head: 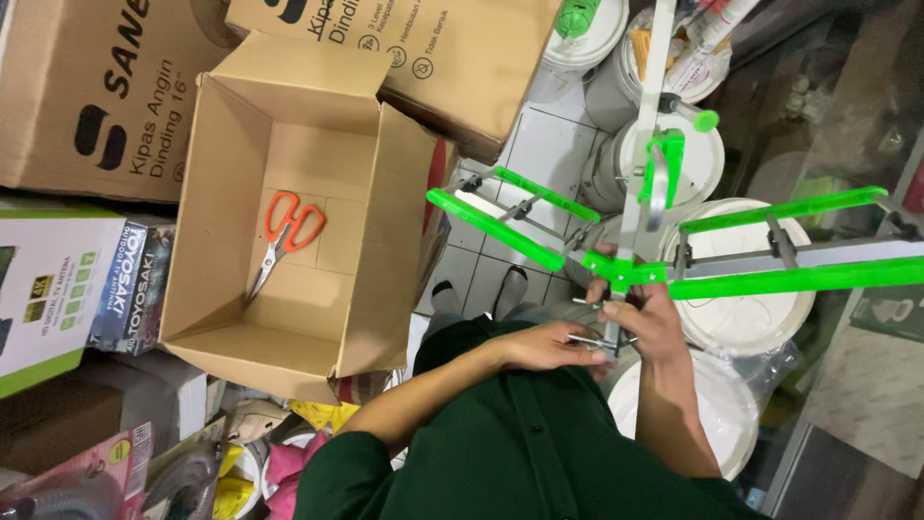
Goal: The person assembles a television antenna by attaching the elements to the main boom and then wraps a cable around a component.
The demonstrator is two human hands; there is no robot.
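Observation:
I hold a metal antenna frame [643,183] with bright green plastic arms [780,279] spreading left and right. My right hand [647,318] grips the central metal mast just below the green hub [621,272]. My left hand [551,347] pinches a small metal bracket or bolt at the mast's lower end, beside the right hand. Both arms wear dark green sleeves.
An open cardboard box [371,241] on the left contains orange-handled scissors [281,241]. Larger cardboard boxes [96,91] stand behind it, and packaged goods [67,289] lie at the left. White plastic buckets [746,323] crowd under the antenna on a white tile floor [544,154].

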